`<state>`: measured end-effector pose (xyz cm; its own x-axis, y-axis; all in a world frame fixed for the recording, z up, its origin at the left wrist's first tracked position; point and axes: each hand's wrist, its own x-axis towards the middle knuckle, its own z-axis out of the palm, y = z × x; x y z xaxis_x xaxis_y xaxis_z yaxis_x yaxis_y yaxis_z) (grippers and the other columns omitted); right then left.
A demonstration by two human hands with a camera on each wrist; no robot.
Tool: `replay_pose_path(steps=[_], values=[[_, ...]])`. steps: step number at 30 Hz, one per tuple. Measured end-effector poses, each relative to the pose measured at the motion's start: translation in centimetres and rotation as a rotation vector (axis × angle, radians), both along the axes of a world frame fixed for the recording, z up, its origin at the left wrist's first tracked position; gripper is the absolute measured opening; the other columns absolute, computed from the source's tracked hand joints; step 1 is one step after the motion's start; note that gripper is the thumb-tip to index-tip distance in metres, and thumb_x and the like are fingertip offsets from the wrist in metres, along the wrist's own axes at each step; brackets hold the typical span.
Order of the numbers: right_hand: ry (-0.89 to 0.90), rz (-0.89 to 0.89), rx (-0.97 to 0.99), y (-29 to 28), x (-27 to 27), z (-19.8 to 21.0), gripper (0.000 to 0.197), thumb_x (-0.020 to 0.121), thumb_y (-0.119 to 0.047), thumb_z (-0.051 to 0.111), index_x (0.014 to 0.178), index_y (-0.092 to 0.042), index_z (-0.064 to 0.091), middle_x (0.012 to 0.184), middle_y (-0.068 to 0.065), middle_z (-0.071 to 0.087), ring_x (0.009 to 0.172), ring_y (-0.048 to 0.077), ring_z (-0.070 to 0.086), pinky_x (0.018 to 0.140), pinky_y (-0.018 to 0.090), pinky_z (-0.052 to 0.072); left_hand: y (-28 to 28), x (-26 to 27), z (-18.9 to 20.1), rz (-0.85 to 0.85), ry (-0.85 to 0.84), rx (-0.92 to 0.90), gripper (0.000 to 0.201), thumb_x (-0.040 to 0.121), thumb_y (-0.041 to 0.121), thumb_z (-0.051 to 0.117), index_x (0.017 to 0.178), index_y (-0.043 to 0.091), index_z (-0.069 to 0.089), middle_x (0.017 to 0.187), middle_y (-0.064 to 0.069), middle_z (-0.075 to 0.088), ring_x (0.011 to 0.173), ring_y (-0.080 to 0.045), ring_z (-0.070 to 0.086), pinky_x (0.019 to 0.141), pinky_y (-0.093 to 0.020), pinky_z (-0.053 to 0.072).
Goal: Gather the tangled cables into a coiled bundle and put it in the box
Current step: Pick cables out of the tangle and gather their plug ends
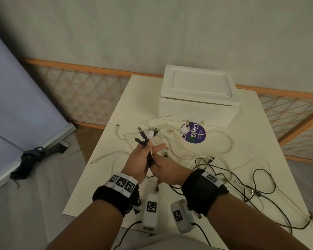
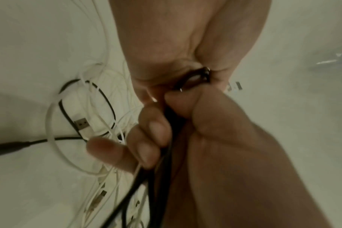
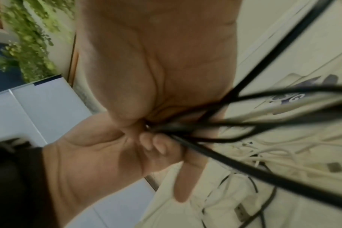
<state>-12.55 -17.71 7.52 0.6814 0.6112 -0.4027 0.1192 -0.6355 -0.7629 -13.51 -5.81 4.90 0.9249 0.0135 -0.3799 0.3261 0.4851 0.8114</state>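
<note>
Above the white worktop [image 1: 260,123], the left hand [image 1: 139,163] and right hand [image 1: 167,170] meet, both clamped on a bunch of black and white cables [image 1: 149,139], plugs fanning upward. Loose cables sprawl beneath. The lidded white foam box [image 1: 197,98] stands beyond.

We've got a plain pale wall [image 1: 152,33] up top, an orange-framed lattice screen [image 1: 83,98] running along its foot, a bluish-grey panel [image 1: 13,98] leaning at the left, a white table [image 1: 271,141] in the middle and grey sheeting [image 1: 34,186] over the floor, all in dim flat light.
</note>
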Motion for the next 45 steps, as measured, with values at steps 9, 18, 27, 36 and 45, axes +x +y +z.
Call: replay_pose_path(steps=[9,18,27,36,45], values=[[0.170,0.061,-0.093,-2.3,-0.8,0.8,0.014,0.096,-0.018,0.044,0.088,-0.008,0.050,0.058,-0.004,0.047,0.048,0.012,0.040,0.047,0.027,0.032,3.6,0.3,-1.4,0.218,0.239,-0.144,0.025,0.089,0.024,0.061,0.107,0.006,0.059,0.104,-0.016,0.065,0.080,-0.025,0.066,0.066,-0.036,0.055],[0.198,0.071,-0.142,-5.8,0.1,4.7,0.021,0.096,-0.025,0.046,0.077,-0.016,0.049,0.060,0.003,0.042,0.046,0.013,0.035,0.042,0.023,0.027,7.3,-0.3,0.0,-0.116,-0.128,0.832,0.018,0.097,0.020,0.052,0.085,0.020,0.064,0.102,0.001,0.071,0.081,-0.004,0.063,0.075,-0.028,0.045],[0.216,0.005,0.065,-5.5,0.8,6.3,0.024,0.096,-0.022,0.048,0.074,-0.014,0.047,0.054,-0.002,0.039,0.044,0.010,0.032,0.041,0.022,0.025,3.5,1.4,-1.0,-0.557,0.199,0.849,0.046,0.102,0.038,0.036,0.137,0.010,0.049,0.143,-0.010,0.048,0.132,-0.026,0.043,0.101,-0.030,0.037],[0.087,-0.129,0.251,-5.0,2.2,8.0,0.021,0.100,-0.013,0.042,0.081,-0.007,0.048,0.048,-0.010,0.047,0.040,0.002,0.039,0.041,0.016,0.029,2.1,2.8,2.5,-0.732,-0.112,-0.108,0.057,0.069,0.058,0.074,0.113,0.022,0.067,0.115,-0.002,0.066,0.094,-0.017,0.063,0.071,-0.026,0.045],[-0.145,0.188,-0.044,-3.2,3.5,4.3,0.015,0.096,-0.028,0.052,0.082,-0.023,0.049,0.067,-0.009,0.046,0.053,-0.003,0.044,0.052,0.011,0.035,-0.8,3.3,4.2,0.042,-0.072,-0.441,0.057,0.096,0.045,0.038,0.047,0.017,0.044,0.070,-0.004,0.070,0.074,-0.018,0.069,0.072,-0.031,0.058]])
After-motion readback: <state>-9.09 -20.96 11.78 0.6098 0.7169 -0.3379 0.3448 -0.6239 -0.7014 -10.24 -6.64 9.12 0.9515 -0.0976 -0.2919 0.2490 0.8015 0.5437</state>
